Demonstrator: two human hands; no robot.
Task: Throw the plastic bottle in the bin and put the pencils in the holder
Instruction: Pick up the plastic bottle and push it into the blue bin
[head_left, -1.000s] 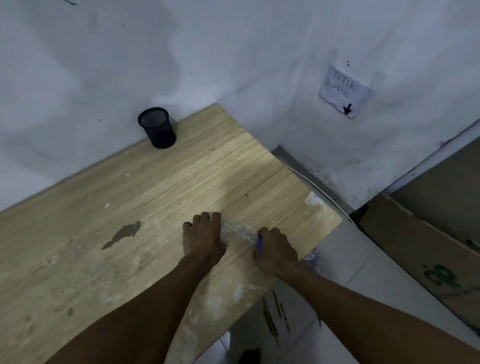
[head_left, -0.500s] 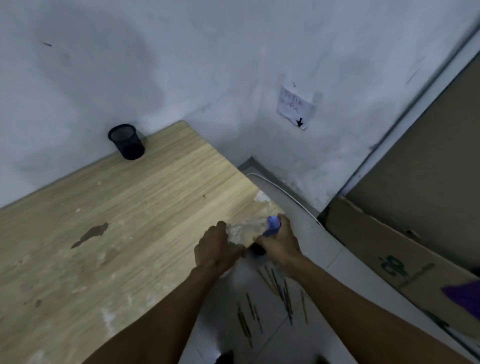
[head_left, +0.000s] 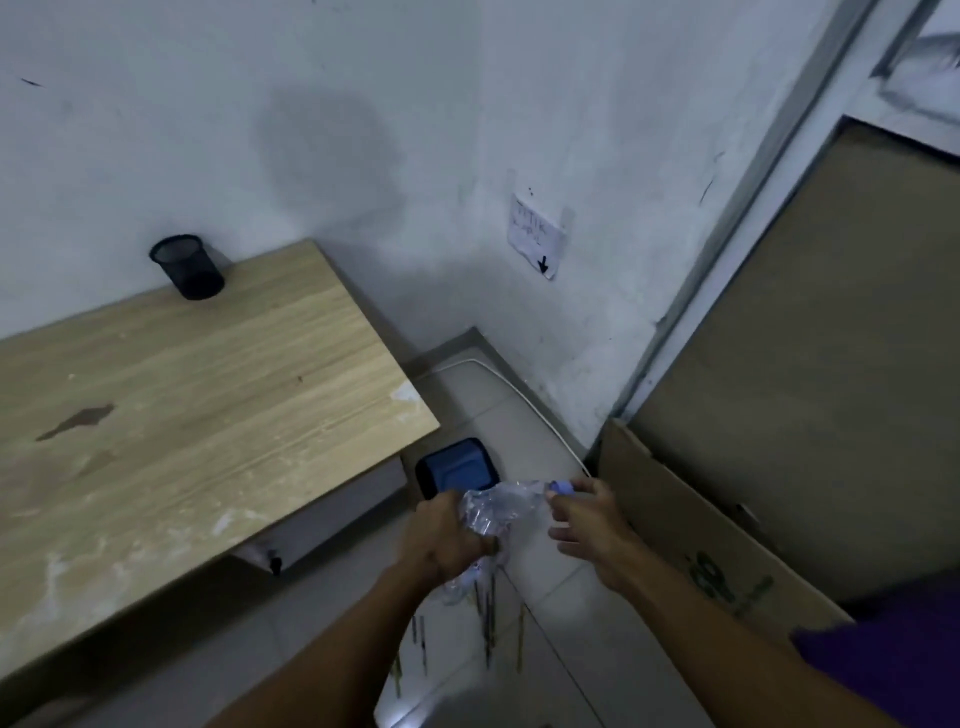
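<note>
- Far left, I see the wooden desk (head_left: 197, 410) with a dark stain on its top and pale scuffs along the near edge
- At its back corner, against the white wall, the black mesh holder (head_left: 188, 266) stands upright
- Past the desk's right corner, a blue bin (head_left: 457, 467) sits on the tiled floor, its opening facing up, just beyond my hands
- My left hand (head_left: 441, 540) is curled tight around the crumpled body of the clear plastic bottle (head_left: 493, 506), held in the air off the desk and just in front of the bin
- Below my hands, several pencils (head_left: 488, 618) lie scattered on the floor tiles, roughly parallel; they are blurred
- My right hand (head_left: 592, 525) pinches the bottle's blue cap (head_left: 560, 487) end with thumb and first finger, the other fingers loosely spread below
- On the wall above, a paper note (head_left: 537, 239) with handwriting and a black arrow pointing down is taped
- At right, a flattened cardboard sheet (head_left: 691, 525) leans by a brown board, and a purple sleeve (head_left: 893, 660) shows at the bottom corner
</note>
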